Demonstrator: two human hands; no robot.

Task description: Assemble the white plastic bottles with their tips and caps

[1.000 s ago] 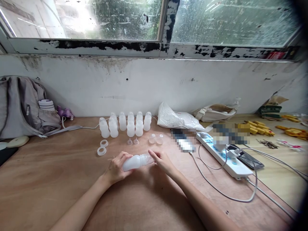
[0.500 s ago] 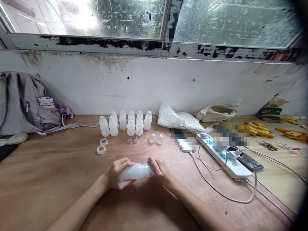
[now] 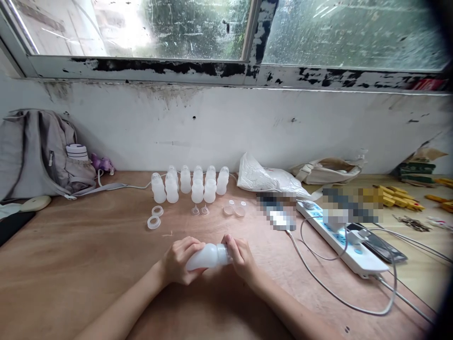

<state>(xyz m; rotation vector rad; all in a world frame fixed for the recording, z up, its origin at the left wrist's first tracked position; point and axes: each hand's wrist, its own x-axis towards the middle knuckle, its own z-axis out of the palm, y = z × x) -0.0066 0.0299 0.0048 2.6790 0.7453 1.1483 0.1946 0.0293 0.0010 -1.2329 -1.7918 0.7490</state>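
Observation:
A frosted white baby bottle (image 3: 205, 257) lies sideways between my hands, low over the table. My left hand (image 3: 182, 260) is wrapped around its body. At the other end, my right hand (image 3: 242, 259) closes over the clear cap and collar, so most of the cap is hidden. Beyond them stand several similar capped baby bottles (image 3: 197, 190) in loose rows. Two white collar rings (image 3: 154, 222) lie to the left, two clear nipples (image 3: 195, 211) sit in front of the bottles, and two clear round caps (image 3: 240, 210) lie to the right.
A white power strip (image 3: 343, 238) with plugs and looping cables takes up the right side, beside a dark phone (image 3: 382, 244). A white plastic bag (image 3: 269, 179) and a cream bag (image 3: 329, 170) rest against the wall. On the left is a grey backpack (image 3: 38, 151).
The whole view has shifted slightly, so everything appears a little further right and lower. Both hands keep their hold on the bottle, in nearly the same pose.

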